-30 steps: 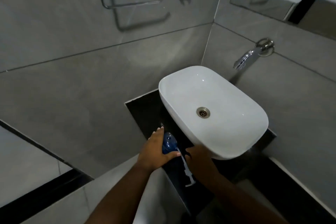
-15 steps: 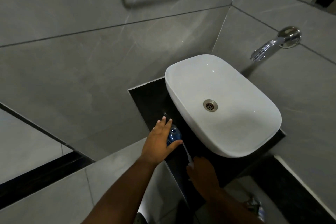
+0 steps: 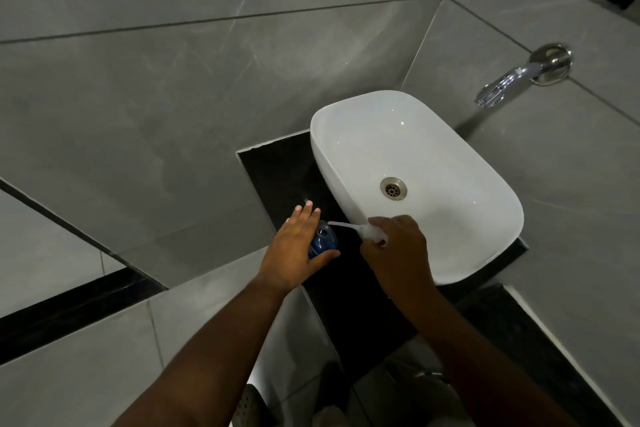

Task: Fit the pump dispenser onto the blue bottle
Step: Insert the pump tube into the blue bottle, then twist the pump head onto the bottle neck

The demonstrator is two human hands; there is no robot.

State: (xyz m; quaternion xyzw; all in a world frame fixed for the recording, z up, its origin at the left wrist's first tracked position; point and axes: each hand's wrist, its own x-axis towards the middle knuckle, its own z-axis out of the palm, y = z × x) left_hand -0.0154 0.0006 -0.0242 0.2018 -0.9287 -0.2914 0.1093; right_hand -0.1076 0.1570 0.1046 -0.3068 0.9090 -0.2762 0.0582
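Note:
The blue bottle (image 3: 325, 240) stands on the black counter (image 3: 277, 166) just left of the white basin. My left hand (image 3: 294, 250) wraps its side, thumb in front, fingers stretched along the far side. My right hand (image 3: 394, 250) holds the white pump dispenser (image 3: 372, 231) by its head, over the basin's near-left rim. The pump's thin tube (image 3: 344, 225) lies nearly level and points left, its tip just above the bottle's open mouth. Most of the pump head is hidden by my fingers.
The white basin (image 3: 450, 156) with a metal drain (image 3: 393, 188) fills the counter's right side. A chrome tap (image 3: 512, 80) juts from the grey tiled wall at the upper right. A towel rail's shadow shows on the wall at the top.
My right hand has lifted the pump from the counter's front edge and swung it up to the right, so the tube tip now points at the bottle's mouth. The left hand stayed on the bottle.

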